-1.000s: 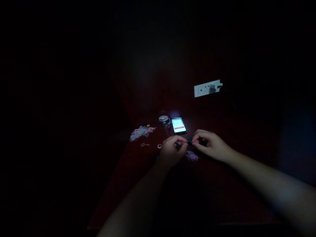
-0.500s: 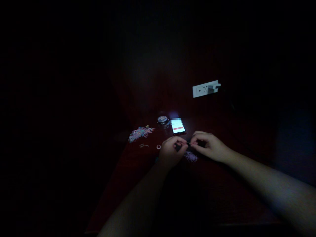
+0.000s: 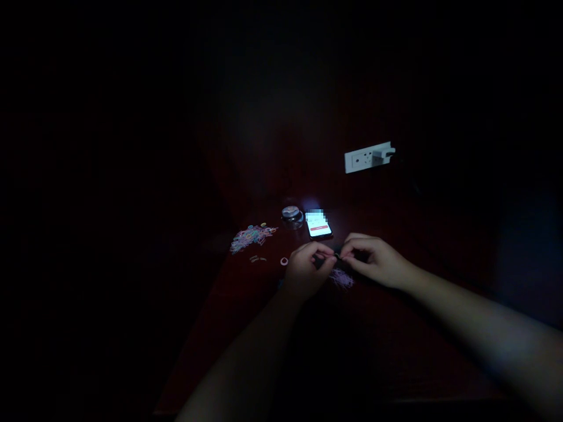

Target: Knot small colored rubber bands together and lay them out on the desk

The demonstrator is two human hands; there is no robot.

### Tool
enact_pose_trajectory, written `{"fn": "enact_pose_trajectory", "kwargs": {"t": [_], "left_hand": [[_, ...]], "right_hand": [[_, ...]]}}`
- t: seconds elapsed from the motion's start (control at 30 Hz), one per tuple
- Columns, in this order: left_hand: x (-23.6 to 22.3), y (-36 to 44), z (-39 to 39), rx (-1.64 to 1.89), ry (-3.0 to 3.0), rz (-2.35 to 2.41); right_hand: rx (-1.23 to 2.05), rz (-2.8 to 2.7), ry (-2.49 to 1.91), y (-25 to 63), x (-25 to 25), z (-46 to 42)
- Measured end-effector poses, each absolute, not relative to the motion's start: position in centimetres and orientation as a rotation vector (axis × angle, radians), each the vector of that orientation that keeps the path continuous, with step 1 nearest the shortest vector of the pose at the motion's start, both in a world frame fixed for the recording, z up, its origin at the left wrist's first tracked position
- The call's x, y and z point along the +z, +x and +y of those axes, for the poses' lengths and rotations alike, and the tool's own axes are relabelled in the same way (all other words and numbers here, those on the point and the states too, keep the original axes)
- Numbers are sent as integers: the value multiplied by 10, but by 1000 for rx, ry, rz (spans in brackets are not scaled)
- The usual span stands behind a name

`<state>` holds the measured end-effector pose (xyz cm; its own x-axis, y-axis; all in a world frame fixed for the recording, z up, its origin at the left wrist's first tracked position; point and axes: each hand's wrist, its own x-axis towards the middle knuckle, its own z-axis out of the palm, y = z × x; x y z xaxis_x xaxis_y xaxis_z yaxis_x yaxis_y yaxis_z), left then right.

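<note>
Dark-red tabletop (image 3: 246, 290), head view. Pinched narrowly between fingertips of left hand (image 3: 308, 269) and right hand (image 3: 376, 259): small, thin, dark piece (image 3: 337, 256), perhaps elastic, too dim to be sure. Nearby, thin purple strands (image 3: 342, 278), lit rectangular phone (image 3: 319, 225); farther left, multicoloured pile of small bands (image 3: 253, 237).

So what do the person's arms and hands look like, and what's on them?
The left hand and right hand are bare, without gloves. The left forearm and right forearm show no sleeves, watch or bracelet. It's dark, so I can't tell about tiny things like rings.
</note>
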<state>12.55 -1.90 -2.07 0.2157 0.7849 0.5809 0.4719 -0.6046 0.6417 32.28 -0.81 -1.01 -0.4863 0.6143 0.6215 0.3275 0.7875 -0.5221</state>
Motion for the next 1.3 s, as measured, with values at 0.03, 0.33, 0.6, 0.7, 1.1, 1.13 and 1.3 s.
{"fn": "enact_pose_trajectory", "kwargs": {"t": [0.03,0.33,0.6,0.7,1.1,1.13,1.3], "left_hand": [[-21,126,-19,1344,2168,1173],[-23,126,-18,1348,2150,1197],[-21,126,-20,1319,2158,1219],[-19,125,-21,1304,2166,1222],[-22,126,-21,1253,2173,1212],[-22,126,-21,1253,2172,1209],[-22,126,-22,1241,2172,1210]], "right_hand": [[425,-2117,-698,323,-10,-8],[421,-2124,-710,325,-11,-7],[434,-2126,-719,324,-12,-7],[434,-2111,-729,325,-12,-6],[427,-2118,-769,324,-9,-10],[424,-2116,-768,324,-9,-10],[420,-2112,-771,324,-10,-9]]}}
